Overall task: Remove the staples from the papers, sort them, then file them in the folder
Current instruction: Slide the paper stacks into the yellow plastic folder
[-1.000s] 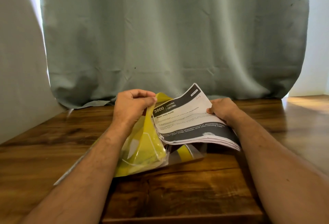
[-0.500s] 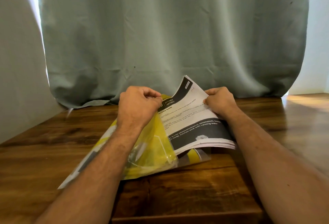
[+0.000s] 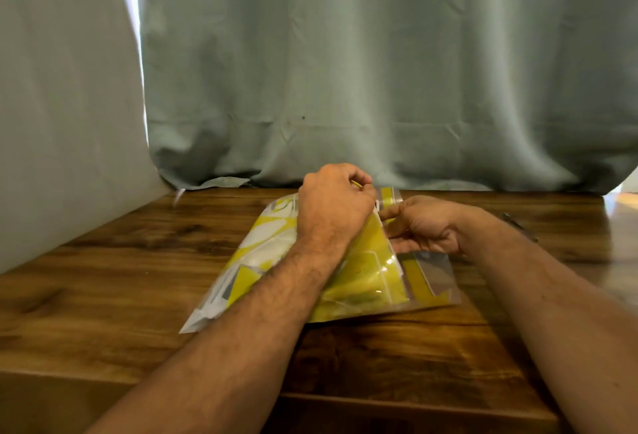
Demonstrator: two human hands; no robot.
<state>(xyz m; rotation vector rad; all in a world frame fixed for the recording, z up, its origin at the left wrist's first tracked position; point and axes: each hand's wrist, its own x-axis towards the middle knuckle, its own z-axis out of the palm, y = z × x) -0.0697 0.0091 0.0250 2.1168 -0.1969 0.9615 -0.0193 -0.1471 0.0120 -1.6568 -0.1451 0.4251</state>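
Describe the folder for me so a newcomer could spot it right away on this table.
Start at the wooden table in front of the green curtain. The folder lies at the middle of it, gripped at its far edge by both hands, the right hand beside the left. It is the only glossy thing there: clear plastic with yellow and white sheets showing through.

No text, label, brand or number can be read anywhere. The folder (image 3: 348, 271) — yellow and clear plastic — carries only white and grey printed shapes, none forming letters or digits that can be made out.
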